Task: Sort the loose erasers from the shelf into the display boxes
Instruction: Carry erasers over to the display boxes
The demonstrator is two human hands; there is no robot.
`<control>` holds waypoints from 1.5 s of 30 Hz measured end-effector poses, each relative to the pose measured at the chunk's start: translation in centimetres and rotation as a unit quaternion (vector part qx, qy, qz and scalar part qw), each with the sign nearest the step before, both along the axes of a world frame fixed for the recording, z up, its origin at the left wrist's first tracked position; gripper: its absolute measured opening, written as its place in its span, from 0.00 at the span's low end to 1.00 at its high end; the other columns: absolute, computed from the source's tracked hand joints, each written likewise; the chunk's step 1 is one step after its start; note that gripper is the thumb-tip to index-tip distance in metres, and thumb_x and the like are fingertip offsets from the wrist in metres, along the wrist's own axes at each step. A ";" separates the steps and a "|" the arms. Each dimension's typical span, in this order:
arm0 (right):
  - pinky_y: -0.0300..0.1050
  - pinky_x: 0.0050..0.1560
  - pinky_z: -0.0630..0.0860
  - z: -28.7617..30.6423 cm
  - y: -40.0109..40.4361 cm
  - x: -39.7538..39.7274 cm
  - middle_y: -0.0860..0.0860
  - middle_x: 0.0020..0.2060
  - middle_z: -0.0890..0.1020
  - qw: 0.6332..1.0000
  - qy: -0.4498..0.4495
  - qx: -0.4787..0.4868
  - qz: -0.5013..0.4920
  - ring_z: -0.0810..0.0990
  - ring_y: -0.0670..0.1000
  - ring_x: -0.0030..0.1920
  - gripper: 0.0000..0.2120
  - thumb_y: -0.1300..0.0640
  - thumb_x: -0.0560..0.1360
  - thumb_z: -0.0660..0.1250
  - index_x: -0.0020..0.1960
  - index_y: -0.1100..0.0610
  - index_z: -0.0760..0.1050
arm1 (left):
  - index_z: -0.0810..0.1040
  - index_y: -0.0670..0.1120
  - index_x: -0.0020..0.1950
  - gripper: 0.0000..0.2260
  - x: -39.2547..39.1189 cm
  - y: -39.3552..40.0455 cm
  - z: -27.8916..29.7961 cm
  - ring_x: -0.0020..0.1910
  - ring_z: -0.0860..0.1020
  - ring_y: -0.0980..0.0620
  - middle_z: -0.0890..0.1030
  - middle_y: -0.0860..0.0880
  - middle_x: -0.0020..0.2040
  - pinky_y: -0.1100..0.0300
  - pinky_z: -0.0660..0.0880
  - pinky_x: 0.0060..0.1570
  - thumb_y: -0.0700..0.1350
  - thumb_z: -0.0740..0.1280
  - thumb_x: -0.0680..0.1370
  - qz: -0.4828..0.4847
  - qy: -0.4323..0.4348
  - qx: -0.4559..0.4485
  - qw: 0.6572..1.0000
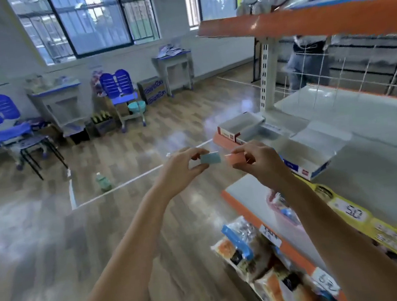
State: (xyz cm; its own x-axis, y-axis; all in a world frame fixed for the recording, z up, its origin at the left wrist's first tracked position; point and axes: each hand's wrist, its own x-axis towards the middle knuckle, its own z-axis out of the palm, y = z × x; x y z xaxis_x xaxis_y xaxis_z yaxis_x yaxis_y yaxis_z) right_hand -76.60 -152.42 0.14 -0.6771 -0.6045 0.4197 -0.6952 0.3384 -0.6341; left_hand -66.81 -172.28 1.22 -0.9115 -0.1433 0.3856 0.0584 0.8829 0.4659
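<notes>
We find two erasers in hand and neither yet boxed. A blue eraser (210, 158) is pinched between the thumb and fingers of the left hand (182, 171); an orange-pink eraser (234, 159) is pinched in the same way by the right hand (260, 161). Both hands are closed on their pieces and held up in front of the body, the two erasers end to end and just beside each other, out past the shelf edge and above the floor. Whether they touch we cannot tell.

Beyond the right hand, on the white shelf (363, 115), stand the display boxes. The nearer, a blue-fronted box (301, 162), lies with its lid folded back; its interior is largely hidden by the hand and what shows appears white and bare. Farther along sits a red-fronted box (239, 126), open and, as far as we can see, with nothing in it.

We see no loose erasers lying on the shelf in this view, though motion blur and the arms cover part of it. We judge the task to be at an early stage, or else the boxes' contents are out of sight: two pieces remain to be placed, presumably one colour to each box.

On the lower shelf (244, 189) lie packaged goods and a pink basket (282, 212). A person (306, 62) stands behind the wire backing.
</notes>
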 end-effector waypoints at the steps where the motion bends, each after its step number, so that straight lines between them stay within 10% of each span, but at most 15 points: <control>1: 0.37 0.50 0.73 -0.1 -0.7 -1.0 0.53 0.50 0.78 1.000 0.001 0.006 -0.009 0.77 0.49 0.48 0.17 0.53 0.72 0.72 0.58 0.59 0.78 | 0.78 0.48 0.60 0.14 -1.4 -0.9 -0.1 0.49 0.76 0.53 0.79 0.50 0.51 0.61 0.71 0.50 0.45 0.71 0.74 -0.008 -0.001 0.001 1.000; 21: 0.37 0.47 0.69 -1.7 -4.6 -16.5 0.51 0.50 0.78 0.969 -0.023 0.036 -0.241 0.76 0.49 0.49 0.14 0.58 0.71 0.72 0.56 0.56 0.78 | 0.79 0.48 0.59 0.14 -25.4 -6.1 -2.5 0.45 0.76 0.55 0.79 0.52 0.49 0.59 0.74 0.48 0.44 0.71 0.73 -0.211 -0.002 -0.013 0.977; 45: 0.39 0.48 0.72 -5.0 -10.0 -17.6 0.49 0.47 0.76 0.905 -0.184 0.141 -0.357 0.75 0.48 0.47 0.13 0.49 0.73 0.68 0.53 0.56 0.78 | 0.78 0.50 0.60 0.15 -35.8 -8.5 -5.5 0.49 0.77 0.57 0.80 0.53 0.50 0.60 0.74 0.52 0.45 0.71 0.74 -0.390 -0.128 0.052 0.910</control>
State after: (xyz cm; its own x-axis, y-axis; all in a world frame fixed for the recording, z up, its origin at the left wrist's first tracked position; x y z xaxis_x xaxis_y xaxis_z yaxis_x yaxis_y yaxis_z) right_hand -94.20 -162.46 -4.88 -0.9998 -0.0061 -0.0163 0.0048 0.8028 -0.5962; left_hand -102.62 -180.76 -4.31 -0.8097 0.5624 0.1675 0.5264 0.5701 0.6308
